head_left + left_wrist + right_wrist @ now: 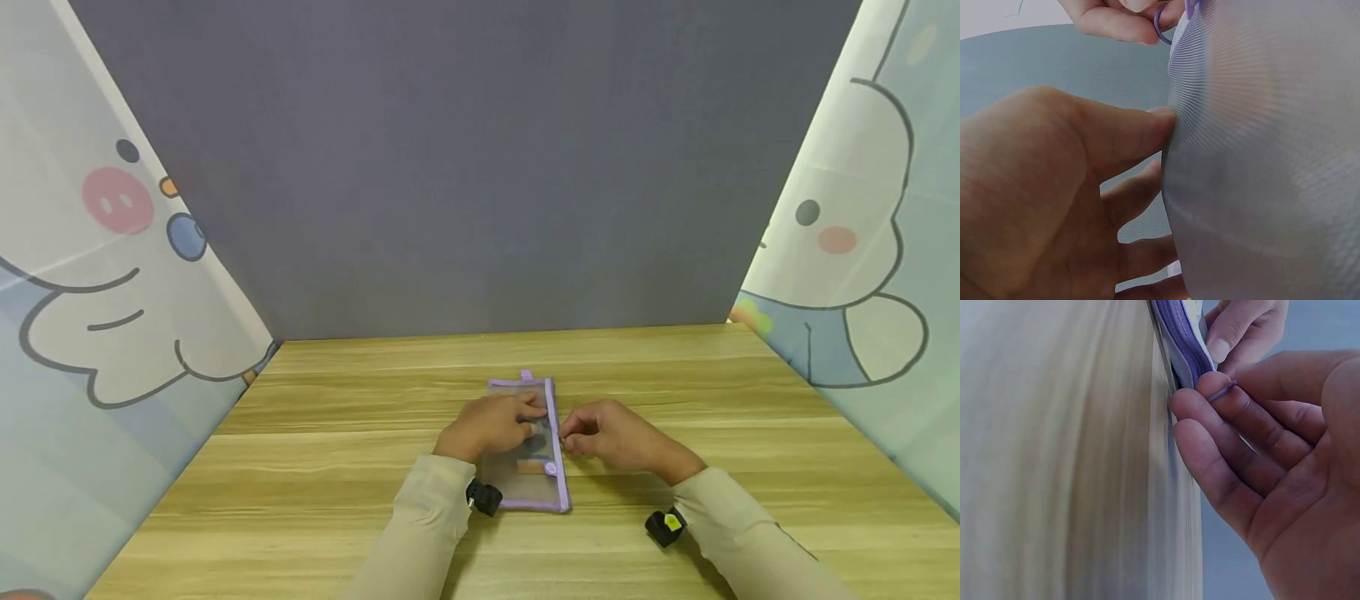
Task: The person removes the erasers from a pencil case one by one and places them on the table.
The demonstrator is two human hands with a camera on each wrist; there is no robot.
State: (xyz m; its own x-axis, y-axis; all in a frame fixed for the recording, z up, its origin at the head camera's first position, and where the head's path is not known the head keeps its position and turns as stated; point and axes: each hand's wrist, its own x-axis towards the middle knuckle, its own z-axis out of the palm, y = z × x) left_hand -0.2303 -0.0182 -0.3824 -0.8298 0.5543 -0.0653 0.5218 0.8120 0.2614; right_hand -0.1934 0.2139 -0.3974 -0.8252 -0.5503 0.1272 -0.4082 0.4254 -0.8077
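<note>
A see-through mesh zip pouch [510,485] with purple edging lies on the table. Inside it show a dark shape and a tan patch, too blurred to name. My left hand [491,423] rests on the pouch, its fingertips touching the mesh [1241,206] in the left wrist view. At the pouch's right edge, my right hand [618,435] pinches a thin purple zipper pull [1221,392] between thumb and forefinger. The purple zipper [1182,337] runs along that edge in the right wrist view. A round purple tag [551,468] sits lower on the zipper side.
The wood-grain table [337,492] spreads out around the pouch. A grey panel [495,167] stands at its back edge. Cloths with cartoon figures hang at the left [67,333] and right [840,333]. A purple tab [527,375] sticks out from the pouch's far end.
</note>
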